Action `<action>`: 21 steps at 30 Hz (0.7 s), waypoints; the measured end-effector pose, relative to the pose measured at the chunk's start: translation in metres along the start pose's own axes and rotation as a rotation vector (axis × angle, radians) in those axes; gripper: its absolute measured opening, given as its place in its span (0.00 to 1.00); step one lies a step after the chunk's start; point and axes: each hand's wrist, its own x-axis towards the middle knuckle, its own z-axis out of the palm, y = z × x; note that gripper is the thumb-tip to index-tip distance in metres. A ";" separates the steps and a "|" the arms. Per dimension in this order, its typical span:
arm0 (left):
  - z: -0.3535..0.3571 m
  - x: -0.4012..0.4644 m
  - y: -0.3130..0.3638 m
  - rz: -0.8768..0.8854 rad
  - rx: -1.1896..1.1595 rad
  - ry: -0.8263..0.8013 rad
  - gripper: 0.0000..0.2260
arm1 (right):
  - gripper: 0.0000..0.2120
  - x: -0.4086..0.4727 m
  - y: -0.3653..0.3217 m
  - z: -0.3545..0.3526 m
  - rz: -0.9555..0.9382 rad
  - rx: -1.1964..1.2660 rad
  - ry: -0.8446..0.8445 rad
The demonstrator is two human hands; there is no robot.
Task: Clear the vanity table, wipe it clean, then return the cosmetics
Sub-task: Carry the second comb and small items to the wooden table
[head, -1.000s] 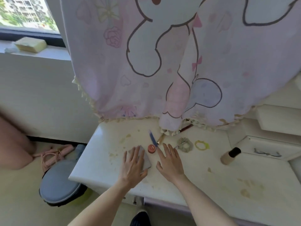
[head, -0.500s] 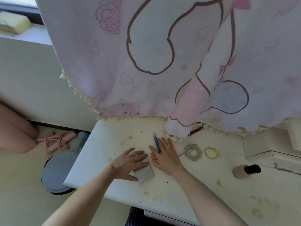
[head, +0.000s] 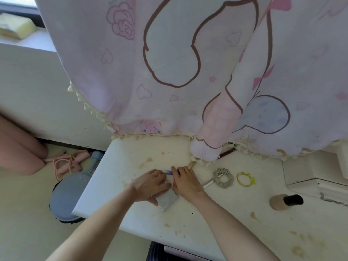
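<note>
White tabletop: the vanity table (head: pixel 116 187) carries yellow-brown stains; its near edge and right side run out of the head view.
Writing: no brand or label can be read on anything.
Left hand (head: pixel 148 186): palm down, fingers curled over a flat grey compact (head: pixel 167 201), thumb at its near edge.
Right hand (head: pixel 186 182): just beside the left, fingers curled on the tabletop; a blue pen-like stick (head: pixel 167 172) lies at the fingertips of both hands, grip unclear.
Half hidden: a silvery stick (head: pixel 208 184) emerges from under the right hand toward a grey scrunchie (head: pixel 224 178).
Nearby: yellow hair tie (head: pixel 244 178); a tan bottle with black cap (head: pixel 285 201) on its side.
Curtain (head: pixel 169 63): pink cartoon print, covering the table's back and most of a dark red pencil (head: pixel 228 152).
</note>
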 end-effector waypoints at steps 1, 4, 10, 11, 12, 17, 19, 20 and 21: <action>0.000 0.000 0.000 -0.030 0.011 -0.017 0.34 | 0.20 0.001 0.001 -0.002 0.005 -0.015 0.001; -0.001 0.001 0.000 -0.113 0.031 -0.055 0.36 | 0.16 0.002 0.003 -0.006 0.022 -0.083 -0.013; 0.000 -0.003 0.003 -0.192 0.005 -0.083 0.34 | 0.18 0.000 0.005 -0.009 0.039 -0.089 -0.016; 0.000 -0.003 0.003 -0.197 -0.004 -0.089 0.34 | 0.18 -0.002 0.006 -0.010 0.044 -0.084 -0.015; 0.001 -0.002 0.003 -0.201 -0.013 -0.099 0.34 | 0.19 -0.004 0.006 -0.010 0.051 -0.078 -0.019; 0.001 0.002 0.007 -0.227 -0.099 -0.109 0.33 | 0.19 -0.021 0.007 -0.006 0.080 -0.075 0.018; 0.000 0.003 0.009 -0.242 -0.138 -0.096 0.33 | 0.22 -0.028 0.008 -0.001 0.081 -0.076 0.033; -0.001 0.003 0.011 -0.246 -0.149 -0.085 0.33 | 0.24 -0.031 0.009 0.001 0.088 -0.084 0.023; -0.002 0.002 0.013 -0.249 -0.149 -0.072 0.33 | 0.24 -0.033 0.011 0.002 0.093 -0.102 0.016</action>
